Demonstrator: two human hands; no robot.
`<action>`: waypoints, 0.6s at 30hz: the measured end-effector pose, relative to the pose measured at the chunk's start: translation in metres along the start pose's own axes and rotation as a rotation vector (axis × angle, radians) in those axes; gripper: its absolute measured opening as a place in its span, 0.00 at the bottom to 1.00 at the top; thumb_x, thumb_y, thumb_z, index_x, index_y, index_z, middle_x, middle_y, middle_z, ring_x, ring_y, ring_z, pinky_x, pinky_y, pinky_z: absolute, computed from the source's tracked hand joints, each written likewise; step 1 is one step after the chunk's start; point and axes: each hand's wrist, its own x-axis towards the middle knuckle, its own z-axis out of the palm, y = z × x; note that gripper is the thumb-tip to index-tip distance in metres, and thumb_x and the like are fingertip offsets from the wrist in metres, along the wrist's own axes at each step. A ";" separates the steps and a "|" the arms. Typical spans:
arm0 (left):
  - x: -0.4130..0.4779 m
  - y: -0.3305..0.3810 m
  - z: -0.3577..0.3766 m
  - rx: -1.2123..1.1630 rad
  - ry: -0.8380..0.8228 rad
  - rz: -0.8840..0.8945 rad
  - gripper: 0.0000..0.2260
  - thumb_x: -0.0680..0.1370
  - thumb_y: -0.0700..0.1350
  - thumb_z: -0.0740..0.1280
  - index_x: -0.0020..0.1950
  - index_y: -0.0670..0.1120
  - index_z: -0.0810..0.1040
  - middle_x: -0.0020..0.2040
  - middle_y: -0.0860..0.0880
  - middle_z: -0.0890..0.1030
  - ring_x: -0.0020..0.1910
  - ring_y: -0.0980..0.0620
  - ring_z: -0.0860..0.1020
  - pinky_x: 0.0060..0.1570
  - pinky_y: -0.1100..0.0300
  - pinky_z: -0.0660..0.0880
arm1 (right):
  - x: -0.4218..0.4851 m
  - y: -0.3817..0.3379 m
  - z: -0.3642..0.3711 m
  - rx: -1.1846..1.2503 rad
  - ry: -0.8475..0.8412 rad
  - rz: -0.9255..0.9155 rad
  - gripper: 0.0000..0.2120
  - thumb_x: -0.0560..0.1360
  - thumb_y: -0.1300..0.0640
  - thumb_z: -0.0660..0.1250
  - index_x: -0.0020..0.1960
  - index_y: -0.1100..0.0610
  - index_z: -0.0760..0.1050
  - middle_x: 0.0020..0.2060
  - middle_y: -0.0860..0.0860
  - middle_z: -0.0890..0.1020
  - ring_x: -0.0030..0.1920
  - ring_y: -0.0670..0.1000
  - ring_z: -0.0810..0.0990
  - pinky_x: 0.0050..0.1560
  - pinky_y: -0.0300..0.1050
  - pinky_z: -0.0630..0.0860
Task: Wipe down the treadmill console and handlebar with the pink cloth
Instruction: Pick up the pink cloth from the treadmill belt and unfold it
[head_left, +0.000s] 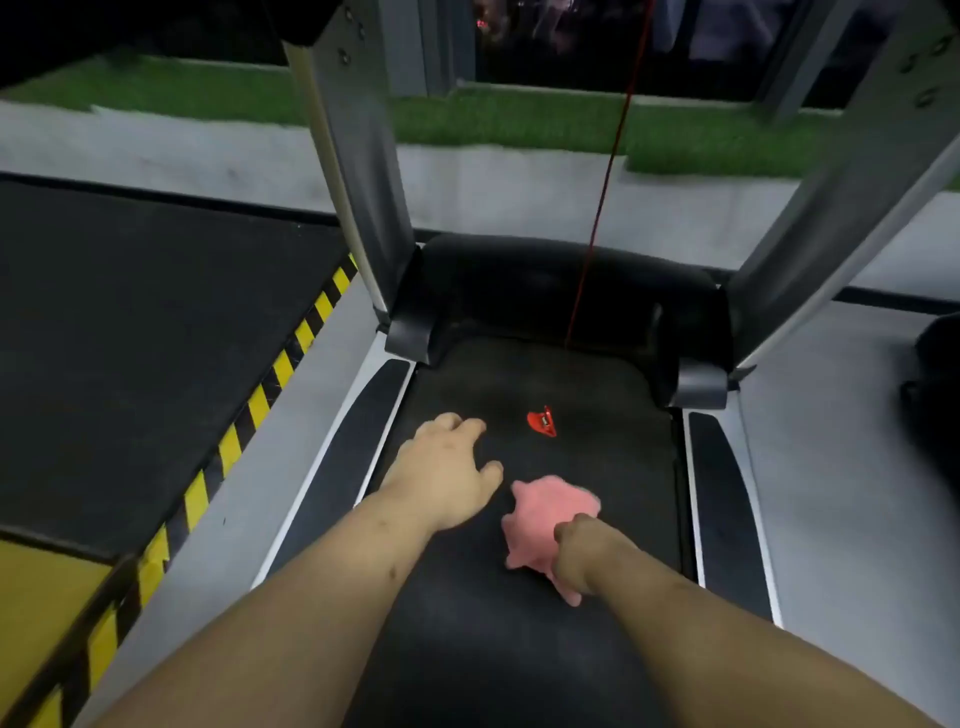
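Note:
I look down at the treadmill's black belt (519, 649). A crumpled pink cloth (545, 514) is bunched in my right hand (582, 551), whose fingers curl round it just above the belt. My left hand (447, 473) reaches forward over the belt's left half, fingers loosely bent, holding nothing. The console and handlebar are out of view above the frame; only the two grey uprights (358, 171) (831, 218) show.
A red safety clip (543, 422) lies on the belt ahead of my hands, its red cord (608, 171) running upward. The black motor cover (561, 286) sits at the belt's front. Yellow-black hazard striping (260, 405) edges a dark mat on the left.

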 end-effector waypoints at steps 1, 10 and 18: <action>0.003 -0.001 0.005 0.000 -0.005 0.005 0.29 0.80 0.60 0.62 0.79 0.53 0.64 0.77 0.49 0.64 0.75 0.45 0.64 0.72 0.47 0.67 | 0.004 0.002 0.008 0.034 0.014 -0.006 0.34 0.42 0.33 0.71 0.43 0.47 0.68 0.36 0.46 0.78 0.38 0.54 0.79 0.40 0.60 0.78; 0.016 -0.006 0.027 0.054 0.006 0.019 0.27 0.81 0.59 0.62 0.79 0.52 0.65 0.76 0.49 0.66 0.74 0.46 0.65 0.71 0.49 0.67 | -0.064 -0.002 -0.019 0.095 -0.056 -0.062 0.26 0.71 0.47 0.75 0.67 0.48 0.72 0.63 0.52 0.75 0.65 0.60 0.76 0.62 0.59 0.76; 0.022 -0.006 0.029 0.046 0.043 0.046 0.27 0.81 0.59 0.62 0.78 0.53 0.65 0.75 0.49 0.67 0.74 0.47 0.65 0.71 0.49 0.66 | -0.097 -0.010 -0.054 -0.071 -0.234 0.024 0.31 0.80 0.57 0.69 0.78 0.59 0.60 0.72 0.56 0.69 0.72 0.57 0.72 0.71 0.51 0.71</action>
